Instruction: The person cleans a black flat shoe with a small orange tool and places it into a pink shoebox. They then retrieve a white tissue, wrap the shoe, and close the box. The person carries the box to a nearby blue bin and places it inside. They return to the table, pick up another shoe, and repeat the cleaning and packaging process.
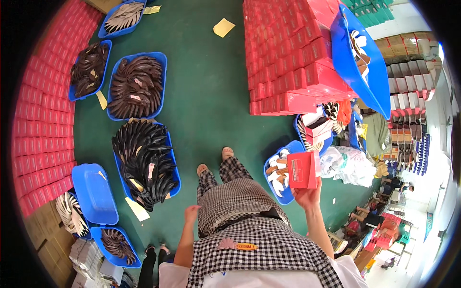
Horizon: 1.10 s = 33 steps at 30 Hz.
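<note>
Stood on a dark green floor (211, 86), between two big stacks of flat red cardboard boxes: one curved wall of them on the left (43, 115), one block ahead on the right (288, 57). Counted about nine blue plastic tubs: four on the left filled with dark shoe soles (137, 86), one more there turned upside down (96, 192), one large tub tilted atop the right stack (360, 62), and one near the right foot holding pale sandals (278, 175). Held in the right hand (307, 197), one red rectangular shoe box (303, 170), raised just above that tub of pale sandals, standing on end with long axis roughly vertical and broad face turned left; grip closed around its lower edge. Left hand (192, 211) hung beside the checked trousers, fingers loosely curled, holding nothing visible. Scattered: three yellow paper slips (224, 27) on the floor.
</note>
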Available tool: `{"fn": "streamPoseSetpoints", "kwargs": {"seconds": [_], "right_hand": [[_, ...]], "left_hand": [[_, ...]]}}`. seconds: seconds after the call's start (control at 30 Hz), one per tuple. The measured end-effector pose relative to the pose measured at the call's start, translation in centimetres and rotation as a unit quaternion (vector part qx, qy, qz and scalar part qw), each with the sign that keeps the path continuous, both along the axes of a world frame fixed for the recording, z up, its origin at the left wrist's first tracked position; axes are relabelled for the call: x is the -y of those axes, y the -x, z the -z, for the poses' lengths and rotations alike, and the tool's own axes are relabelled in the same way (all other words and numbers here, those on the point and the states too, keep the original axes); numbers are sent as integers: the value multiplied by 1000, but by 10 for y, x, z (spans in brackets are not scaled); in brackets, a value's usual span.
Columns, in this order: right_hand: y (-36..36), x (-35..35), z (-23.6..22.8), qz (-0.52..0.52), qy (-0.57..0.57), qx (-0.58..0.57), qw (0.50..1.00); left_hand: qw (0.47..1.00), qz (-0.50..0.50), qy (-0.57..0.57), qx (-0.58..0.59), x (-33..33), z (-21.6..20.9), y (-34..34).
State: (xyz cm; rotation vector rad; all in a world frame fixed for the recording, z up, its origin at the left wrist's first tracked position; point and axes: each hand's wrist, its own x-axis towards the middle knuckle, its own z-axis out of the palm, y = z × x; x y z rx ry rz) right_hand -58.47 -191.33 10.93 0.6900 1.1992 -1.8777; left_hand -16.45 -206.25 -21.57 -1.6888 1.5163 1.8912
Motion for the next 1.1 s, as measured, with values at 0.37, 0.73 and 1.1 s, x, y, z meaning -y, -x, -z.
{"fn": "streamPoseSetpoints", "kwargs": {"seconds": [0.37,0.73,1.1], "right_hand": [[9,15,88,-122,-80,162,976],[20,143,149,-206,-162,240,935],[-41,166,184,-203,-210,351,890]], "left_hand": [[988,113,-2,102,73,13,110],[945,260,10,196,115,7,157],[918,341,67,192,164,27,143]]}}
